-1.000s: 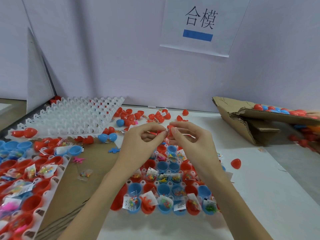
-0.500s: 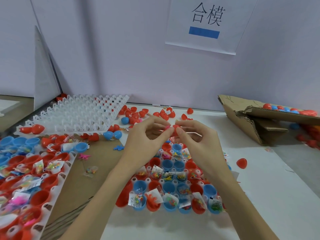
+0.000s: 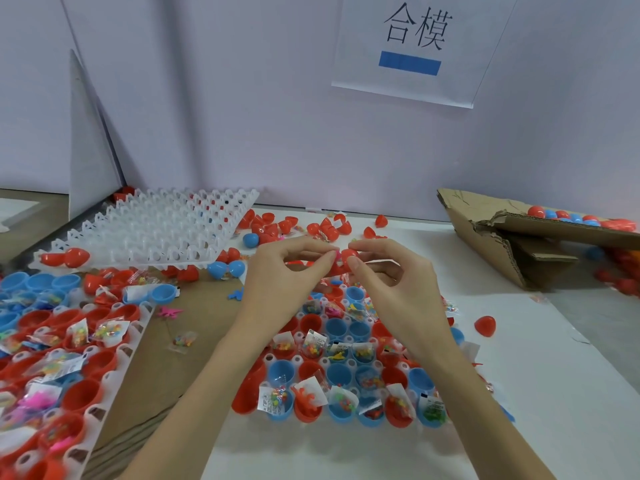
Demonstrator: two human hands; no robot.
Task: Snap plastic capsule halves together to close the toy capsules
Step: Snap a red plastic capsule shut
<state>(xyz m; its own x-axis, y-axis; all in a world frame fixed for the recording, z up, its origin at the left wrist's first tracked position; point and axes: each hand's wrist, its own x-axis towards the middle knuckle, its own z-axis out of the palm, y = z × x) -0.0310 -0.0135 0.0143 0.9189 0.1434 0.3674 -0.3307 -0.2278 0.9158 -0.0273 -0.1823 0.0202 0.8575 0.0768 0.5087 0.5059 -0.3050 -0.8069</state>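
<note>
Pinching red capsule (image 3: 347, 255), both hands mid-air

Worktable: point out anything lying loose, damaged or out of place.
A lone red plastic capsule half lies on the white table, apart from the trays. A small clear toy packet and a pink toy figure lie loose on the brown cardboard sheet. The corrugated cardboard box on the right is torn along its edge.

Bare white table (image 3: 540, 393) lies open along the right edge, with only a lone red half (image 3: 485, 325) there. The torn cardboard box (image 3: 485, 237) blocks the far right corner; the empty white tray (image 3: 166, 230) fills the far left.
</note>
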